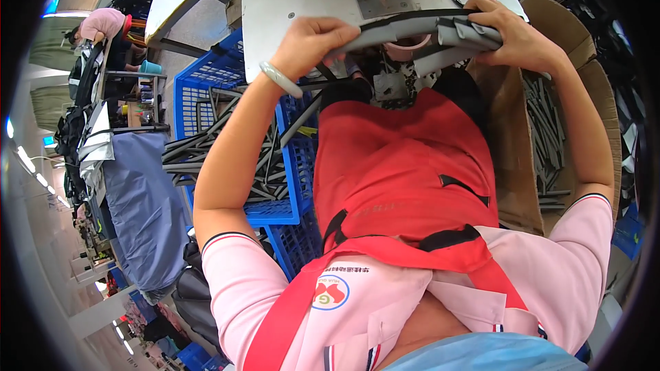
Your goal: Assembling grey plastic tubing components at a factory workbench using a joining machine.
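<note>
Two hands carry our work, one at each end of a curved grey foam-like strip with a black upper edge (393, 32), which hangs in the air before the near edge of the white-topped desk (295, 0). Our left hand (311, 42) has its grip pinched on the strip's left end, thumb against fingers. Our right hand (519, 36) has its grip closed over several folded grey pieces (467, 33) at the other end; how many, we cannot tell.

To handle this well, we judge that light, even tension suits us best: enough to hold the arc smooth, without flattening the grey material. We would press close to the black edge and mind the loose grey flap (438, 60) hanging below our right side.

Beside our left arm, a blue slatted plastic crate (275, 215) is heaped with grey strips, some poking past its rim. On our right, a tall brown cardboard box (507, 158) holds more grey strips (544, 127). Under the desk sits a pink round container (409, 50); we cannot make out its contents.
</note>
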Demonstrator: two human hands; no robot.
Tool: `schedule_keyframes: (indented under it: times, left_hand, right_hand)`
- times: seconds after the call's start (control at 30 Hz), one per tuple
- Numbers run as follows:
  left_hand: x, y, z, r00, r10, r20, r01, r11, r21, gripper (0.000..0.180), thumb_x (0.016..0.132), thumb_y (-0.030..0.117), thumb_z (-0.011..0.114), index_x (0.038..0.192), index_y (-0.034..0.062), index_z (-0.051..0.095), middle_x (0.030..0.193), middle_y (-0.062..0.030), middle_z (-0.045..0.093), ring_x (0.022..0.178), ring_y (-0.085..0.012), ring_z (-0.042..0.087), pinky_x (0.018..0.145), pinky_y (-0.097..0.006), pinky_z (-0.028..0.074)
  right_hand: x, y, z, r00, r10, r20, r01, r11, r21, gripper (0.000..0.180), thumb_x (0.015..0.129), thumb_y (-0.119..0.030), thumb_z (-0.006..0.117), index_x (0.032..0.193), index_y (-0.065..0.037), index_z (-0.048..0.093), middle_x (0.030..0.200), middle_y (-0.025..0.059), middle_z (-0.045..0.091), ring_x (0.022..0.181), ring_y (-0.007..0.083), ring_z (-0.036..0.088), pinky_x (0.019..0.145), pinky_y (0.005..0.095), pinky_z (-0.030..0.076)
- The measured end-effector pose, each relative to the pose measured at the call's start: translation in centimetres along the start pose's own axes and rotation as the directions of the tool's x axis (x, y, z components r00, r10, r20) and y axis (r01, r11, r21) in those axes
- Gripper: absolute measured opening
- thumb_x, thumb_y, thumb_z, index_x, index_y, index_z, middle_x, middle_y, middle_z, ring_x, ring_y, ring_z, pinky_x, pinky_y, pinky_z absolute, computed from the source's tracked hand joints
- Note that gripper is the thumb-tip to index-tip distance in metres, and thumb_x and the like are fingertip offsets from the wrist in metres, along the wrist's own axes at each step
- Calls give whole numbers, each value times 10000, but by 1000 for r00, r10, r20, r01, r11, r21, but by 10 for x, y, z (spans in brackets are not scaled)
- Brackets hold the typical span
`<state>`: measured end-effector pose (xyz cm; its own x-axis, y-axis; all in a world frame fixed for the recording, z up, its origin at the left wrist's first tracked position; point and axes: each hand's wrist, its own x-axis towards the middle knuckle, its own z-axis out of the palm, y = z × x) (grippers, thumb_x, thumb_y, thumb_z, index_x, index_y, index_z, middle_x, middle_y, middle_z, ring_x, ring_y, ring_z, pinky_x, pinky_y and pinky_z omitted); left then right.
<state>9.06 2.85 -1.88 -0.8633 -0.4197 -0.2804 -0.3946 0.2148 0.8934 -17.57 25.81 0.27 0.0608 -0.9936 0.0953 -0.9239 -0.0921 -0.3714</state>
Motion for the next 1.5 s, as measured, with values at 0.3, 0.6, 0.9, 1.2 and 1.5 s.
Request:
schedule_keyframes:
  times: [0.3,0.6,0.9,1.2,1.5]
  left_hand:
    - [36,34,-8,872,453,-189,-378,865,330,287,860,251,705,970,-13,717,734,-28,653,643,-73,565,626,-215,469]
    - [56,35,-15,895,357,-266,-294,923,249,269,867,253,700,1010,26,723,636,-19,613,507,-34,428,460,-190,318]
    - [58,37,-19,909,306,-284,-244,941,235,253,871,246,695,999,30,729,644,-37,626,488,-46,426,459,-197,316]
    - [63,30,-30,898,338,-280,-303,939,164,239,829,230,714,956,29,740,644,-27,634,511,-40,435,460,-199,335]
    - [90,27,-35,894,331,-303,-292,941,168,286,820,280,730,952,26,740,646,-28,639,517,-53,447,481,-218,367]
  right_hand:
    - [8,30,-24,968,245,-56,-239,966,97,609,643,-104,725,1195,53,522,1273,120,488,1222,262,466,1065,289,320]
    - [22,50,-26,953,294,-72,-297,954,-43,737,676,-198,730,1327,31,469,1408,160,437,1295,277,417,1118,326,276]
    - [30,49,-29,947,316,-49,-318,948,-29,781,654,-242,744,1334,22,465,1397,174,435,1286,285,408,1110,331,282]
    - [37,33,-48,978,192,-80,-190,981,37,607,669,-282,789,1143,9,544,1005,176,638,959,285,618,807,370,475]
    - [55,90,-40,795,-534,-287,603,650,462,524,662,-284,779,1074,-10,604,928,135,656,884,193,596,785,324,471]
